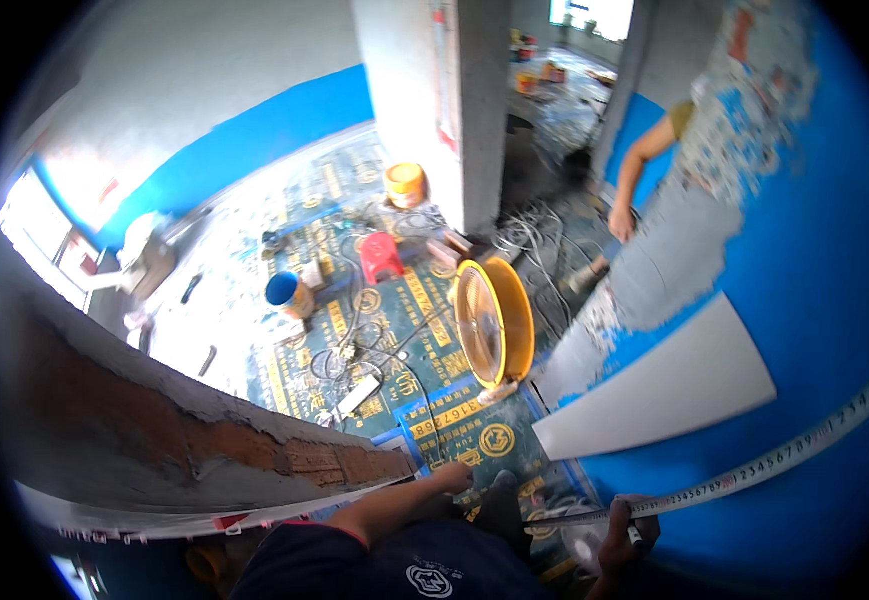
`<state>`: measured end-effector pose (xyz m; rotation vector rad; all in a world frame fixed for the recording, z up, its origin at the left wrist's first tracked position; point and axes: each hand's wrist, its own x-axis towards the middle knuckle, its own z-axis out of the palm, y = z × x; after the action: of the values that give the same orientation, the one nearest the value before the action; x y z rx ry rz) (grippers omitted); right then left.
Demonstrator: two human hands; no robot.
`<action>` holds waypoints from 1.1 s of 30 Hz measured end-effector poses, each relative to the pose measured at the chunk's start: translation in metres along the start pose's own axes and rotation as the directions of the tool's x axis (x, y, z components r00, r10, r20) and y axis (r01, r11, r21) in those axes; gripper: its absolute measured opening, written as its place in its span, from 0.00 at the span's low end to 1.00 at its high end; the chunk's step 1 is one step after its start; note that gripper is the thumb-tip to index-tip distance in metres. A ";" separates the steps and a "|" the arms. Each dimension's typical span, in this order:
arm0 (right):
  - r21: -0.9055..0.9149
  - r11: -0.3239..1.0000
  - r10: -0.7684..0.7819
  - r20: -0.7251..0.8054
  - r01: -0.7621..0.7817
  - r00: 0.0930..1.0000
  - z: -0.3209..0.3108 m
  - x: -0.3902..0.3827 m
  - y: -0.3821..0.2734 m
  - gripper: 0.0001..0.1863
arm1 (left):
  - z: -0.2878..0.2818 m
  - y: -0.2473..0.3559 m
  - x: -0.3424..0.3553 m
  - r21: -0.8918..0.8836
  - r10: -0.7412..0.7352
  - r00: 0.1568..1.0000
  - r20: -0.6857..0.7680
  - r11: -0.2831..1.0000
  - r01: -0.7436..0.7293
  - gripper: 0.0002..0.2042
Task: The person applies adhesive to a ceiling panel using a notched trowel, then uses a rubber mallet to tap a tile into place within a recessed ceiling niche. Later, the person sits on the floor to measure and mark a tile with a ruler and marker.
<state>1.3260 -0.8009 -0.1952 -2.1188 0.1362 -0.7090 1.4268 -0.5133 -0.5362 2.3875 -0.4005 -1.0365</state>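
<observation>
**Tape measure stretched along blue wall**

Tape measure [755, 468] runs from the right hand [623, 530] up and rightward across the blue wall [825, 300], below a white panel [665, 385]. The right hand is closed around its near end. The left hand [452, 478] reaches forward, fingers curled, beside a brick ledge [285, 455]; whether it grips anything cannot be told.

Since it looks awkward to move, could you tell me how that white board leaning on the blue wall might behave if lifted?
The white board looks thin, flat and straight-edged, so it is probably stiff yet breakable. It leans on the blue wall and may slide or tip if nudged. Being wide, it likely needs both hands.
</observation>
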 end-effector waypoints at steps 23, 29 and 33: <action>0.654 0.682 -0.546 0.157 0.328 0.823 0.416 0.379 -0.143 0.11 | -0.286 -0.218 0.092 -0.657 -0.613 0.724 -0.317 0.692 0.298 0.16; 0.697 0.697 -0.542 0.362 0.166 0.758 0.551 0.440 -0.172 0.16 | -0.331 -0.273 0.026 -0.885 -0.864 0.455 -0.216 0.370 0.283 0.13; 0.619 0.770 -0.530 0.490 0.151 0.692 0.658 0.459 -0.209 0.21 | -0.285 -0.313 -0.008 -0.960 -0.965 0.257 0.057 0.017 0.279 0.14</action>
<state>2.0262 -0.3612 -0.1330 -1.7125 -0.8058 -0.1387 1.6540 -0.1565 -0.5383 1.5562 1.5389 -0.3192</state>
